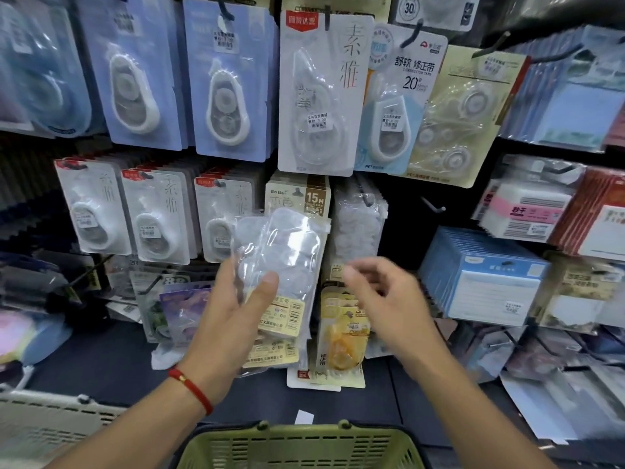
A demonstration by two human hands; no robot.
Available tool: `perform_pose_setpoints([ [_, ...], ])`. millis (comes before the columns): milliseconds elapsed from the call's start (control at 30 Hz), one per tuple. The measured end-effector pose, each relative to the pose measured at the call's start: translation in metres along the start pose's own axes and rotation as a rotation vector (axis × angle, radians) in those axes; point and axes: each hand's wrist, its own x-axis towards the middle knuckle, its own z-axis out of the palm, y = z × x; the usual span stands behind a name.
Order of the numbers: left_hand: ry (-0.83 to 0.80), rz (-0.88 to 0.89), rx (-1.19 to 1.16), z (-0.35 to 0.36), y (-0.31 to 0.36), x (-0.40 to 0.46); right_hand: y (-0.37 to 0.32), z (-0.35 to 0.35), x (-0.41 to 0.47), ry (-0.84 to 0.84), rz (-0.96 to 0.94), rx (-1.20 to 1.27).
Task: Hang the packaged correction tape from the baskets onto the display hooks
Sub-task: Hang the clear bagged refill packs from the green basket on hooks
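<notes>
Green basket [297,446] seen at bottom edge, nearest. Clear pack of correction tape [280,265] is gripped by left hand [233,309], thumb across its front, raised before the display rack's lower rows. Right hand [382,292] is held just beside it, fingers loosely curled, nothing held. Hanging step judged underway; pack's hole must next be threaded onto bare hook [433,205]

Bright, glary plastic; blurred, warped edges
</notes>
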Motion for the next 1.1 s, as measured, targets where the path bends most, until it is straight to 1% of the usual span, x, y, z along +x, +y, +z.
perform_pose_setpoints([
  [33,-0.031,0.002,-0.002,0.003,-0.002,-0.001,-0.001,0.006,-0.003,-0.097,0.025,0.047],
  [67,-0.062,-0.003,0.001,0.006,-0.002,-0.002,-0.001,0.012,-0.005,-0.148,0.039,0.073],
  [133,-0.106,-0.016,0.019,0.012,-0.004,-0.006,-0.001,0.021,-0.007,-0.154,0.025,0.086],
  [233,-0.131,-0.061,-0.030,0.018,-0.003,-0.007,0.001,0.023,-0.004,-0.120,0.023,0.171],
  [300,-0.106,-0.085,-0.068,0.017,-0.003,-0.006,0.002,0.019,-0.003,-0.071,0.035,0.247],
  [433,-0.069,-0.072,-0.014,0.012,-0.007,-0.003,0.002,0.007,0.002,0.149,0.054,0.307],
  [500,-0.061,-0.069,0.019,0.009,-0.007,-0.003,0.004,0.002,0.005,0.221,0.067,0.316],
  [567,-0.053,-0.073,0.039,0.008,-0.007,-0.003,0.007,-0.001,0.007,0.243,0.080,0.327],
  [667,-0.046,-0.080,0.056,0.006,-0.006,-0.002,0.009,-0.003,0.009,0.213,0.070,0.328],
  [767,-0.038,-0.074,0.063,0.006,-0.005,-0.001,0.010,-0.005,0.011,0.215,0.042,0.293],
  [867,-0.034,-0.072,0.071,0.005,-0.004,-0.001,0.016,-0.006,0.012,0.234,0.057,0.218],
  [900,-0.036,-0.067,0.073,0.005,-0.004,-0.001,0.016,-0.006,0.011,0.256,0.062,0.134],
  [933,-0.038,-0.064,0.076,0.005,-0.004,-0.001,0.016,-0.007,0.010,0.283,0.052,-0.004],
  [1000,-0.043,-0.063,0.079,0.006,-0.004,-0.001,0.013,-0.007,0.006,0.288,-0.023,-0.232],
  [1033,-0.047,-0.064,0.074,0.006,-0.004,-0.001,0.012,-0.005,0.004,0.239,-0.065,-0.264],
  [1100,-0.058,-0.072,0.060,0.008,-0.005,-0.001,0.008,0.003,0.001,0.059,-0.084,-0.211],
])
